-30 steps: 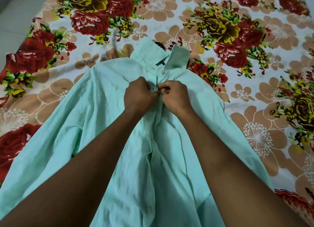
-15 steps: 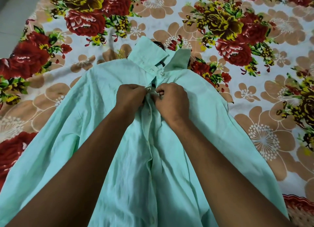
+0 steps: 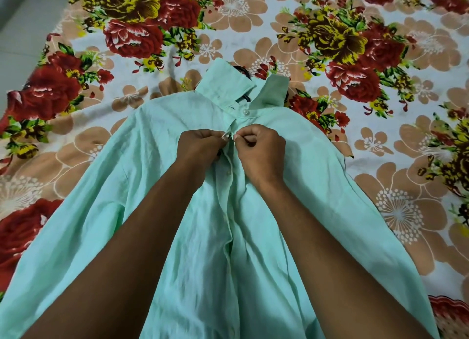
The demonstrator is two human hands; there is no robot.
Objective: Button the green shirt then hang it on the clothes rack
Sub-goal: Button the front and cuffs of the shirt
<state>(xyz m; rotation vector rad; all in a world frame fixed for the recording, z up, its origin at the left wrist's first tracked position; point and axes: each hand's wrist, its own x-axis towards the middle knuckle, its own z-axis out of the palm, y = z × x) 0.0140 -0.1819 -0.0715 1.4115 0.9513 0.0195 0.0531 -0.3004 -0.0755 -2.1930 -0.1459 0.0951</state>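
Note:
A pale green shirt (image 3: pixel 106 199) lies front-up on a flowered bedsheet, collar pointing away from me. The top collar button (image 3: pixel 245 112) is fastened. My left hand (image 3: pixel 200 150) pinches the left edge of the placket just below the collar. My right hand (image 3: pixel 261 153) pinches the right edge opposite it, fingertips almost touching. Between the hands the placket stands up in a small fold. Another small button (image 3: pixel 228 172) shows on the placket below my hands. A dark hanger hook (image 3: pixel 241 69) peeks out behind the collar.
The bedsheet (image 3: pixel 380 161) with red, yellow and tan flowers covers the bed on all sides of the shirt. A strip of pale floor (image 3: pixel 22 28) shows at the upper left beyond the bed edge. No clothes rack is in view.
Both hands have slid a little down the placket, from just under the collar button, and parted slightly. The fastened collar button now shows clearly above them.

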